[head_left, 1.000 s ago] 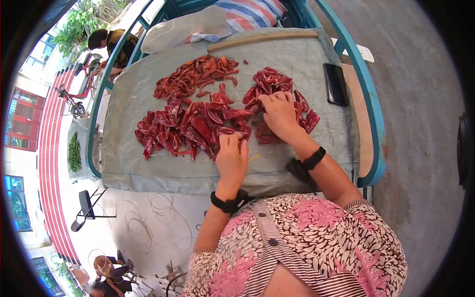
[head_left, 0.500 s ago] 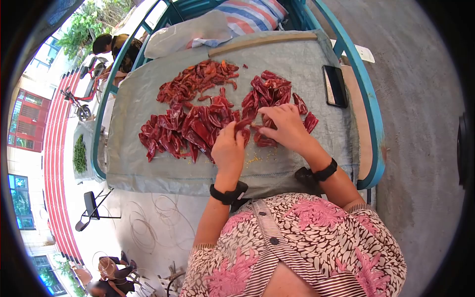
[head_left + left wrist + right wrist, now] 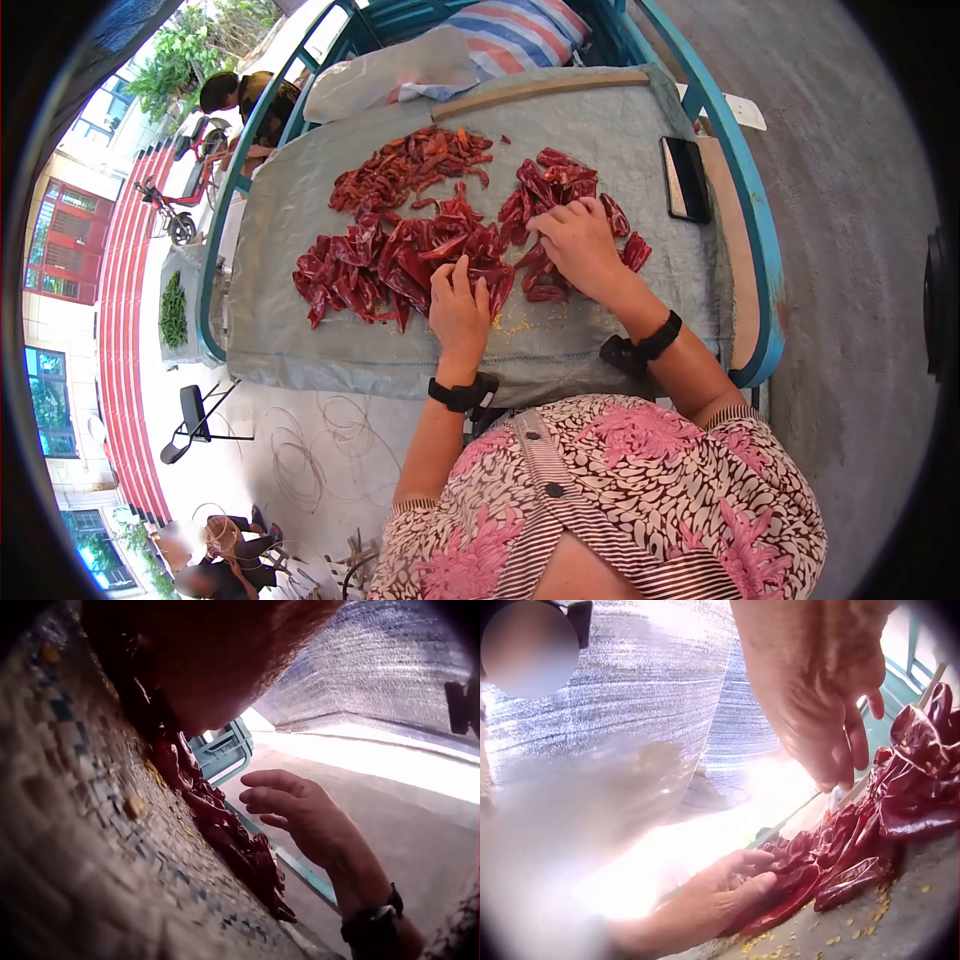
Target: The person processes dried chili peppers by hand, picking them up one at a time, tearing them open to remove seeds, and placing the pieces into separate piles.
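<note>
Dried red chili peppers lie in piles on a grey woven sheet [image 3: 290,350]. My left hand [image 3: 460,312] rests at the near right edge of the wide middle pile [image 3: 365,265], fingers spread over the peppers. In the right wrist view, that left hand [image 3: 724,892] has its fingers and thumb against a large flattened chili [image 3: 787,900]. My right hand [image 3: 580,245] hovers at the near side of the right-hand pile [image 3: 555,178]. Its loosely bent fingers [image 3: 274,799] hold nothing in the left wrist view. Yellow seeds [image 3: 515,323] are scattered between the hands.
A heap of smaller red chili pieces [image 3: 415,165] lies at the back. A phone [image 3: 685,180] sits at the right, beside the blue metal rail [image 3: 755,240]. A wooden strip [image 3: 540,95] and a striped bag [image 3: 520,40] are at the far end.
Half a second ago both hands met around one chili between the piles. They have since parted: the left hand is down at the middle pile, the right by the right-hand pile.
</note>
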### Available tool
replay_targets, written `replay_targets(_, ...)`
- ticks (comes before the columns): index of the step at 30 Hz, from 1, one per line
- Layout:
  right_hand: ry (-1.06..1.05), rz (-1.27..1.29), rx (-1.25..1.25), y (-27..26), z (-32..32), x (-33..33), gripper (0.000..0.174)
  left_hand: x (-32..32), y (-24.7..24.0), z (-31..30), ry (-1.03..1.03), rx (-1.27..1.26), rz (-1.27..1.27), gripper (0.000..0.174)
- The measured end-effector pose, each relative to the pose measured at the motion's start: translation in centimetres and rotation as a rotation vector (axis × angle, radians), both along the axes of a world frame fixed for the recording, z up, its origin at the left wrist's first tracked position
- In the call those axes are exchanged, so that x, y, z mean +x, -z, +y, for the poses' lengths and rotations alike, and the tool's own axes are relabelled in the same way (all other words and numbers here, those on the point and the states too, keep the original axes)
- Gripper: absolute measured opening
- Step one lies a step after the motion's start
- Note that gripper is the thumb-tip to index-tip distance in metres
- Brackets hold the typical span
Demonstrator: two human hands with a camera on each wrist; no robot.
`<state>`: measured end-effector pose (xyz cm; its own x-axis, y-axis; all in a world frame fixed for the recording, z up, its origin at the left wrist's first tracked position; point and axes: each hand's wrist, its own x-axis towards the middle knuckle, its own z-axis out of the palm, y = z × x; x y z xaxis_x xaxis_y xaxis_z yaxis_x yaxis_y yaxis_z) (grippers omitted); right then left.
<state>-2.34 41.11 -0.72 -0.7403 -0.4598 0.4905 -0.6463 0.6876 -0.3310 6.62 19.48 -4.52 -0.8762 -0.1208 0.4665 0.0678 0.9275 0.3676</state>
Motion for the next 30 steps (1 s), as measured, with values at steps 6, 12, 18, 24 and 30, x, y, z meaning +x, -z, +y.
replay_targets(6, -0.004, 0.039, 0.135, 1.0, -2.9, -2.7, 0.038, -0.1, 0.6, -0.6, 0.036, 0.049, 0.072, 0.041)
replay_targets(12, -0.038, -0.038, 0.388, 2.8, -5.7, -4.3, 0.035, -0.3, 0.5, -1.1, 0.012, 0.214, 0.012, 0.038)
replay_targets(18, -0.045, -0.018, 0.371, 3.6, -5.5, -5.3, 0.031, -0.5, 1.1, -1.5, 0.033, 0.227, 0.068, 0.036)
replay_targets(24, 0.008, 0.068, 0.024, 1.6, -4.5, -3.9, 0.036, -0.6, 1.5, -2.0, 0.056, 0.223, 0.117, 0.032)
replay_targets(30, -0.102, -0.175, -0.241, -2.1, -4.6, 0.2, 0.041, -0.8, 1.0, -2.1, 0.074, 0.345, 0.084, 0.031)
